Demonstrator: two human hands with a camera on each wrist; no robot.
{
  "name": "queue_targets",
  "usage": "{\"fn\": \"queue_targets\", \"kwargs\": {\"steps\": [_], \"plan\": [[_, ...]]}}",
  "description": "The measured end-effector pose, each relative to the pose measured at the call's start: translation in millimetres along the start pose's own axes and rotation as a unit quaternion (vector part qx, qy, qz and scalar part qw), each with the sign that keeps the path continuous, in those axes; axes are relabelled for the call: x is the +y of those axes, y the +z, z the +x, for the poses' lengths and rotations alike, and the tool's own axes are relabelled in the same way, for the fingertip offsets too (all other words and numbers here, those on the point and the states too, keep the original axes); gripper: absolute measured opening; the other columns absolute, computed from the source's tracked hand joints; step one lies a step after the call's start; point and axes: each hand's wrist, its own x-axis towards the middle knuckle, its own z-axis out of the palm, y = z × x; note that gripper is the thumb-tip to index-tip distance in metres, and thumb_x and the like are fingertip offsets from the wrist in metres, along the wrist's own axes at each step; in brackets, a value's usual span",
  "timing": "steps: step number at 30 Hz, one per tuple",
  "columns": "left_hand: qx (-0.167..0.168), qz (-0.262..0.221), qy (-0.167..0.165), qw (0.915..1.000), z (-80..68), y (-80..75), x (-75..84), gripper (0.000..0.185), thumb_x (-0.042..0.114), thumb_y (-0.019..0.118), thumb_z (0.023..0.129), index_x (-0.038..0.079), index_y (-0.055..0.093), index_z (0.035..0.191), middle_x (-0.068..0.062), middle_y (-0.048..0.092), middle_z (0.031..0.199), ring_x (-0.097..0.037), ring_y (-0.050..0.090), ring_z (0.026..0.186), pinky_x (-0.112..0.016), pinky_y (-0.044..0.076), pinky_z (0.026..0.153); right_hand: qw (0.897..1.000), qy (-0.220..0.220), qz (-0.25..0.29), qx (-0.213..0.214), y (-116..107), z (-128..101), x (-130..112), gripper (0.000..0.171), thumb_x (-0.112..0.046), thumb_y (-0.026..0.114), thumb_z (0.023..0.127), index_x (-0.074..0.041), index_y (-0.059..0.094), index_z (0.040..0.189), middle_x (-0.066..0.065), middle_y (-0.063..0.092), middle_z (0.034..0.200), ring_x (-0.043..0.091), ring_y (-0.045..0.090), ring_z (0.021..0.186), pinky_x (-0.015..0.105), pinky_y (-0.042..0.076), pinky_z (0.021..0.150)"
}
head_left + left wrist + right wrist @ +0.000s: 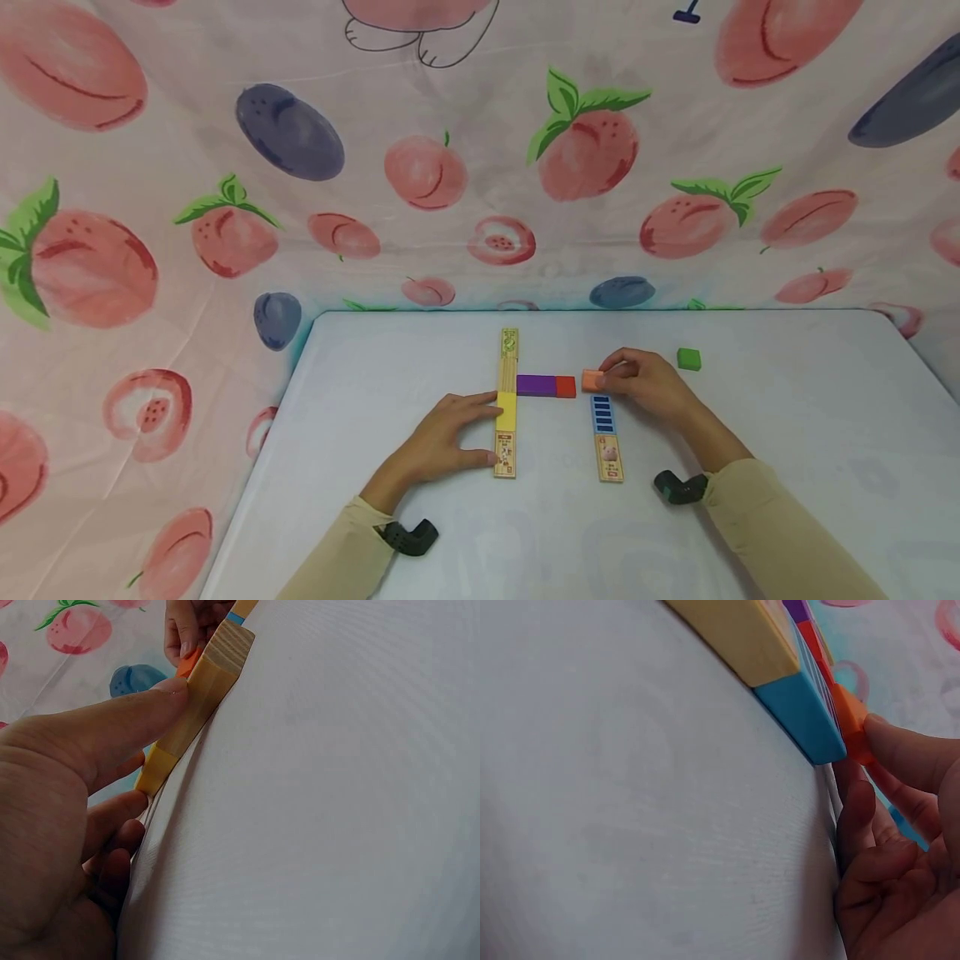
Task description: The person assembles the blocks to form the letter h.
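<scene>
**Orange block pinched beside the blue-striped strip**

Orange rectangular block (592, 381) lies on the white worktop (787, 433), pinched between thumb and curled fingers of the right hand (648, 382). It sits just beyond the far end of a short wooden strip with blue stripes (606, 437) and a little right of a small red block (566, 387), apart from it. The red block touches a purple rectangular block (536, 385), which butts against a long wooden strip with a yellow section (507, 402). The left hand (442, 440) rests against this long strip, thumb (127, 720) and fingers closing on its left edge and near end. A small green cube (688, 359) stands alone behind the right hand. A peach-printed cloth (225, 208) hangs behind the worktop.
</scene>
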Motion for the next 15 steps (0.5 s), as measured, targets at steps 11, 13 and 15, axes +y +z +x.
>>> {"fn": "queue_targets", "kwargs": {"steps": [11,13,15], "plan": [[-0.001,0.0,-0.001,1.0,0.1,0.3,0.4,0.066,0.047,0.081,0.084,0.026,0.061,0.143,0.011,0.043,0.16,-0.018,0.044,0.14,-0.048,0.04,0.114,0.999,-0.023,-0.023,-0.003,2.5,3.1,0.5,0.027,-0.027,0.073,0.095,-0.011,0.069,0.116,0.007,0.075,0.102,0.027,0.06,0.104,0.032,0.049,0.084],[-0.002,0.001,0.0,1.0,0.1,0.4,0.3,0.066,0.047,0.081,0.084,0.026,0.061,0.143,0.011,0.043,0.16,-0.018,0.044,0.14,-0.047,0.04,0.114,0.999,-0.023,-0.024,-0.002,2.6,3.1,0.2,0.028,-0.028,0.073,0.095,-0.011,0.069,0.116,0.006,0.075,0.101,0.026,0.06,0.103,0.031,0.048,0.084],[-0.002,0.003,0.001,1.0,0.2,0.4,0.2,0.066,0.047,0.081,0.084,0.026,0.061,0.143,0.012,0.043,0.16,-0.017,0.044,0.139,-0.047,0.04,0.114,0.999,-0.022,-0.025,-0.002,2.9,3.5,0.1,0.027,-0.028,0.073,0.095,-0.012,0.069,0.116,0.005,0.075,0.1,0.025,0.06,0.103,0.032,0.048,0.086]]}}
